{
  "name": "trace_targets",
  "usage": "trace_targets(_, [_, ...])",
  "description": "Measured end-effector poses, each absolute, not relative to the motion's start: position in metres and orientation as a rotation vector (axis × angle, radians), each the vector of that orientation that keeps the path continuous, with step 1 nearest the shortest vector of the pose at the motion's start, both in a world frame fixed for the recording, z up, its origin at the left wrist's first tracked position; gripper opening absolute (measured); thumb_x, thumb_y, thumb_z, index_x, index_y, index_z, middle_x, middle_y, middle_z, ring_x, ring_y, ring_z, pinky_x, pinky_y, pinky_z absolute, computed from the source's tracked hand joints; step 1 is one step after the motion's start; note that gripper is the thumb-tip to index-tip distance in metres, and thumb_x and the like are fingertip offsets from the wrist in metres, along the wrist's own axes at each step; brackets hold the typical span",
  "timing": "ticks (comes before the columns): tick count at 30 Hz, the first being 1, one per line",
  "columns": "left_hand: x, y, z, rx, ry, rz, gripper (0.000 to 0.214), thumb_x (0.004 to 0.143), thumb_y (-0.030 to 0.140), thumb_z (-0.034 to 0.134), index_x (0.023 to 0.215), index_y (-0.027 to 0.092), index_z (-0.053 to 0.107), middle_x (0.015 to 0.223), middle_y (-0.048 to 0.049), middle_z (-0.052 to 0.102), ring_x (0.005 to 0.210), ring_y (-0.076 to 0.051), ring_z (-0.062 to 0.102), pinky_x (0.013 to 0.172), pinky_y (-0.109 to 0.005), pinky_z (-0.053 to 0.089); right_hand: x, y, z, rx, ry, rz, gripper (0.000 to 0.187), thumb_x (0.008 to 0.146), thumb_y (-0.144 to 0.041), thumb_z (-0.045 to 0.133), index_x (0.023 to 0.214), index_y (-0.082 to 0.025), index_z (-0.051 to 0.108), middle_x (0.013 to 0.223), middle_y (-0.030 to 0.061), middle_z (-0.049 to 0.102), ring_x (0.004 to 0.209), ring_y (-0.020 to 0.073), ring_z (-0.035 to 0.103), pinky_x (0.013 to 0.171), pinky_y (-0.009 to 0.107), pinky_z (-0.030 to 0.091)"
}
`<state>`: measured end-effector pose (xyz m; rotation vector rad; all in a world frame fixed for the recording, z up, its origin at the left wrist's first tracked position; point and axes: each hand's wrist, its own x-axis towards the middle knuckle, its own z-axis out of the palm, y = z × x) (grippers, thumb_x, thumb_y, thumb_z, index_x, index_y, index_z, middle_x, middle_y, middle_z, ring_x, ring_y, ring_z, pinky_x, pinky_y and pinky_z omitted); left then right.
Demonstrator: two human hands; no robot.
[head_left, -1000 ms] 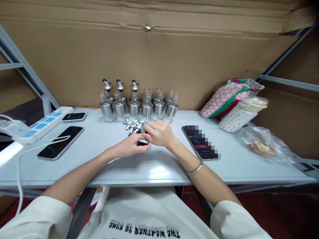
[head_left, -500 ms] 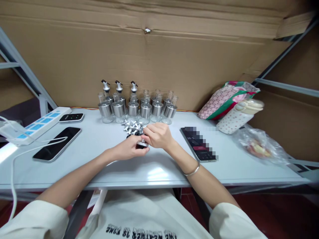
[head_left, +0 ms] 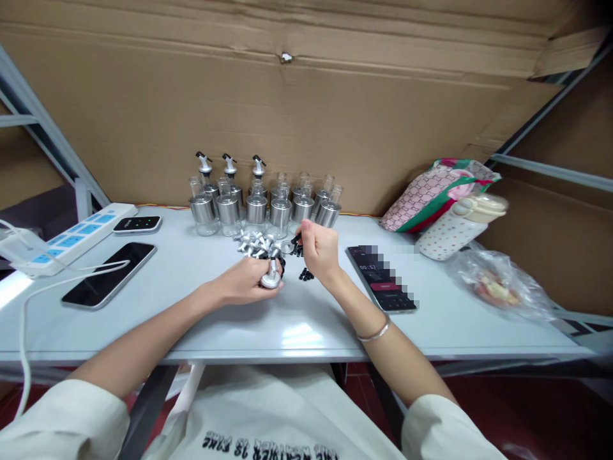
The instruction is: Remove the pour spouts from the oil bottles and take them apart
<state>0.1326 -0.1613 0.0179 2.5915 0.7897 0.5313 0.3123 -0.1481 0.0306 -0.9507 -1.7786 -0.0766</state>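
Observation:
My left hand (head_left: pixel 244 280) is closed around a silver pour spout (head_left: pixel 271 278), whose rounded metal collar faces me. Up and to the right, my right hand (head_left: pixel 322 250) is clenched, with a small black piece (head_left: pixel 296 239) sticking out of its fingers toward the left. Just beyond my left hand lies a heap of silver spout parts (head_left: pixel 255 243). Tiny black parts (head_left: pixel 306 275) sit on the table below my right fist, and more black bits are partly hidden beside the heap.
Glass bottles with steel sleeves (head_left: pixel 257 209) stand in rows at the back; three rear ones carry spouts. Phones (head_left: pixel 110 275) and a power strip (head_left: pixel 79 239) are on the left. To the right are another phone (head_left: pixel 378 281), a patterned bag (head_left: pixel 421 195), a flask (head_left: pixel 450 230) and a plastic bag (head_left: pixel 498 287).
My right hand has pulled away from my left, up and to the right, with the black piece in it. The spout in my left hand now shows its collar, and tiny black parts are uncovered.

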Motion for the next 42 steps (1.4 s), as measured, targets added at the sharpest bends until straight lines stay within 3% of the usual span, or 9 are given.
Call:
trace_targets(6, [0.127,-0.157,0.021,2.862,0.847,0.645,0.024,0.082,0.041,0.049,0.081,0.018,0.056,0.062,-0.0013,0.057,0.059,-0.016,0.054,0.062,-0.026,0.039,0.334,-0.129,0.039,-1.298,-1.953,0.033,0.031,0.091,-0.037,0.046,0.068,-0.018,0.055,0.055,-0.0017,0.054,0.052,0.0106,0.047,0.055,0.021,0.032])
trace_targets(12, [0.124,-0.152,0.02,2.945,0.849,0.707,0.027,0.086,0.042,0.046,0.079,0.017,0.056,0.06,-0.0015,0.057,0.057,-0.015,0.054,0.063,-0.026,0.04,0.37,-0.113,0.044,-1.59,-1.942,0.152,0.023,0.084,-0.027,0.056,0.064,-0.017,0.054,0.06,0.0043,0.067,0.059,0.0141,0.06,0.063,0.022,0.039])
trace_targets(19, [0.124,-0.153,0.02,2.976,0.831,0.755,0.03,0.086,0.043,0.046,0.077,0.017,0.056,0.058,-0.0019,0.057,0.055,-0.016,0.055,0.061,-0.027,0.04,0.39,-0.11,0.04,-1.803,-2.158,0.401,0.005,0.075,-0.012,0.059,0.072,-0.014,0.063,0.062,0.0016,0.066,0.06,0.0114,0.059,0.059,0.019,0.04])
trace_targets(24, [0.124,-0.152,0.021,2.954,0.85,0.734,0.027,0.086,0.042,0.047,0.079,0.017,0.056,0.058,-0.0016,0.057,0.056,-0.016,0.055,0.063,-0.027,0.041,0.397,-0.108,0.035,-1.851,-2.271,0.407,0.015,0.066,-0.005,0.063,0.077,-0.013,0.066,0.07,0.0013,0.065,0.065,0.0114,0.055,0.058,0.019,0.039])
trace_targets(30, [0.124,-0.151,0.018,2.936,0.855,0.713,0.026,0.085,0.041,0.047,0.079,0.017,0.057,0.059,-0.0015,0.057,0.056,-0.017,0.055,0.061,-0.028,0.04,0.399,-0.104,0.022,-1.888,-2.322,0.373,0.018,0.064,0.0,0.063,0.075,-0.013,0.067,0.074,0.0035,0.066,0.068,0.0129,0.056,0.062,0.02,0.04])
trace_targets(33, [0.124,-0.15,0.017,2.935,0.86,0.709,0.027,0.085,0.041,0.047,0.08,0.017,0.057,0.059,-0.0014,0.057,0.056,-0.017,0.055,0.061,-0.027,0.04,0.397,-0.101,0.015,-1.91,-2.339,0.357,0.024,0.064,0.005,0.058,0.075,-0.013,0.069,0.076,0.0048,0.067,0.07,0.0137,0.057,0.063,0.02,0.04])
trace_targets(37, [0.124,-0.15,0.017,2.948,0.866,0.706,0.027,0.086,0.041,0.047,0.081,0.017,0.057,0.058,-0.001,0.057,0.056,-0.016,0.055,0.061,-0.027,0.039,0.396,-0.099,0.011,-1.935,-2.33,0.297,0.032,0.068,0.004,0.056,0.09,-0.014,0.069,0.086,0.0084,0.069,0.076,0.0166,0.06,0.066,0.022,0.041])
trace_targets(42, [0.123,-0.15,0.018,2.939,0.868,0.695,0.026,0.085,0.041,0.048,0.082,0.017,0.057,0.059,-0.001,0.057,0.057,-0.016,0.055,0.061,-0.026,0.039,0.394,-0.098,0.013,-1.944,-2.319,0.228,0.022,0.073,-0.003,0.057,0.09,-0.012,0.068,0.088,0.0117,0.068,0.081,0.0185,0.06,0.069,0.023,0.04])
